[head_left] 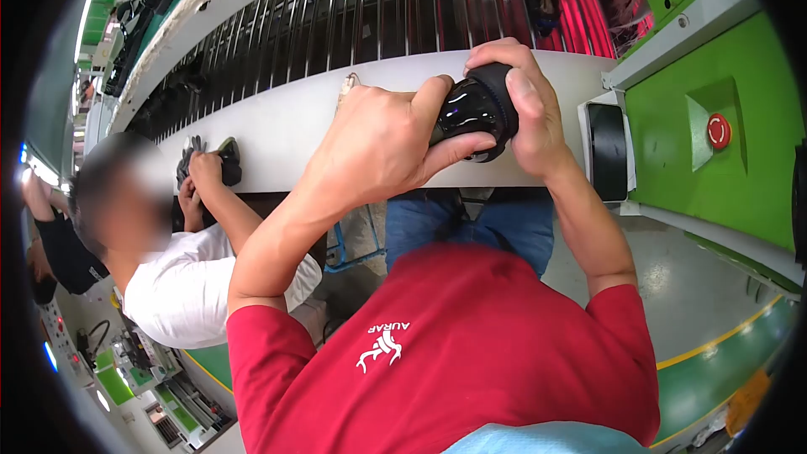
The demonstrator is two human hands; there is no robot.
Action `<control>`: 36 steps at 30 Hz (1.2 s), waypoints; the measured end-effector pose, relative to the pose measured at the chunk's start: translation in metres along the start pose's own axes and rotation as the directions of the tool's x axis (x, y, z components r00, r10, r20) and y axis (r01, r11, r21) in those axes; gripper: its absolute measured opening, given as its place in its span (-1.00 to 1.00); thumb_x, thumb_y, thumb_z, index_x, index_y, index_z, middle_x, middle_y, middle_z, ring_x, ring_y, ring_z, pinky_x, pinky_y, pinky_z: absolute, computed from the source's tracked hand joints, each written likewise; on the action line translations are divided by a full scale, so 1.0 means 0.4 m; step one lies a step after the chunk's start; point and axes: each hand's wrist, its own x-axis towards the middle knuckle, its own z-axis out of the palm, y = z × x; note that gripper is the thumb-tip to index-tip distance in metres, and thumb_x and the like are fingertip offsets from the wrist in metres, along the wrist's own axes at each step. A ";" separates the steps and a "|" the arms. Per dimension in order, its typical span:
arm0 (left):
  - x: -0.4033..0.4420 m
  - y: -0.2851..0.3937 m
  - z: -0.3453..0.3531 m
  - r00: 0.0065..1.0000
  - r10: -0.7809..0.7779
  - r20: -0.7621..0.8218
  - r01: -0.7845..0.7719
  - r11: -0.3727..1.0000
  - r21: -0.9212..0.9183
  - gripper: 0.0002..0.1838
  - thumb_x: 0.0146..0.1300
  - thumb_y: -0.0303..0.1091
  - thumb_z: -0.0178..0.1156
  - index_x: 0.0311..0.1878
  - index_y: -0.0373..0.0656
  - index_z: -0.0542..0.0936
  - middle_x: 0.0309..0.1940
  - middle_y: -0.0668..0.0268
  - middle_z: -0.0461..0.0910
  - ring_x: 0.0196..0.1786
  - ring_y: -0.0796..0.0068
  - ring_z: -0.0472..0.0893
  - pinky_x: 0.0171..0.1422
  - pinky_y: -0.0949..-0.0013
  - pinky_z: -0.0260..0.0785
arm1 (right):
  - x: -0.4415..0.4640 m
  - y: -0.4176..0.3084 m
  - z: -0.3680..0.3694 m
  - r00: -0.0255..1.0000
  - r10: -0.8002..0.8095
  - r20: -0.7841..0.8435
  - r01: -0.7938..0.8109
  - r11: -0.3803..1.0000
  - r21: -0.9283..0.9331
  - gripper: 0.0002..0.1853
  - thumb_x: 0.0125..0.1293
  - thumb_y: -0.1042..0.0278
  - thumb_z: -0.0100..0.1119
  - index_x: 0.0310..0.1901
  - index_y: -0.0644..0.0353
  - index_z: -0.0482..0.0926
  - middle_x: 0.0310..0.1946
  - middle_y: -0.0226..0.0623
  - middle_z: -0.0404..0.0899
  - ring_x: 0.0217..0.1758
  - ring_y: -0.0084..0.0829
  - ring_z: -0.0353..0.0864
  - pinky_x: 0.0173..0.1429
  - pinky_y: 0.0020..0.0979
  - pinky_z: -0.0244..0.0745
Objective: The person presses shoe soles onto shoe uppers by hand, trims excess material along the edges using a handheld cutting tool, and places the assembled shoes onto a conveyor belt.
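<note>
Head camera: nearest, the left hand (pixel 378 139) grasps the glossy side of a black shoe (pixel 466 109) between thumb and fingers, while the right hand (pixel 535 113) curls around its padded side; these opposed grips probably keep it steady. The shoe is held up over a white ledge (pixel 273 130), at waist height, seemingly for easy handling. Leftward, a co-worker (pixel 181 286) handles a dark item (pixel 229 164) at that ledge. Beyond, metal rollers (pixel 382 0) carry another shoe (pixel 540 0) near red light.

One held black shoe (pixel 465 111), one red mushroom button (pixel 718 131)
</note>
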 end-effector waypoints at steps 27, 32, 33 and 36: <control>-0.351 -0.082 0.393 0.892 -0.297 -0.340 -0.007 0.743 -0.669 -0.39 0.32 -0.55 0.29 0.48 -0.18 0.69 0.48 0.09 0.69 0.59 -0.15 0.58 0.67 -0.02 0.43 | -0.135 0.012 0.025 0.798 0.045 0.601 0.396 0.714 -0.578 -0.41 -0.09 0.15 0.79 0.07 -0.08 0.83 0.06 -0.51 0.71 0.23 -0.17 0.61 0.30 -0.05 0.40; -0.308 -0.039 0.445 0.795 -0.387 -0.468 0.036 0.800 -0.600 -0.03 -0.01 0.00 0.77 0.49 -0.16 0.67 0.46 0.11 0.71 0.53 -0.20 0.62 0.55 -0.06 0.55 | -0.117 0.001 0.045 0.795 0.118 0.596 0.338 0.729 -0.595 -0.40 -0.11 0.15 0.80 0.07 -0.09 0.84 0.02 -0.53 0.72 0.20 -0.21 0.63 0.39 -0.03 0.34; -0.305 -0.040 0.449 0.785 -0.395 -0.477 0.031 0.794 -0.607 -0.05 -0.01 -0.01 0.77 0.48 -0.17 0.68 0.45 0.12 0.72 0.51 -0.19 0.63 0.54 -0.05 0.56 | -0.114 0.002 0.048 0.792 0.130 0.596 0.332 0.728 -0.599 -0.40 -0.11 0.15 0.80 0.07 -0.09 0.84 0.01 -0.53 0.72 0.19 -0.22 0.64 0.41 -0.02 0.33; -0.300 -0.042 0.456 0.753 -0.423 -0.504 0.024 0.783 -0.622 -0.12 0.01 -0.05 0.75 0.42 -0.18 0.72 0.41 0.12 0.74 0.46 -0.17 0.67 0.48 -0.03 0.60 | -0.113 0.015 0.050 0.794 0.128 0.595 0.313 0.752 -0.580 -0.43 -0.15 0.16 0.82 0.01 -0.09 0.86 -0.04 -0.54 0.72 0.15 -0.24 0.66 0.44 -0.03 0.30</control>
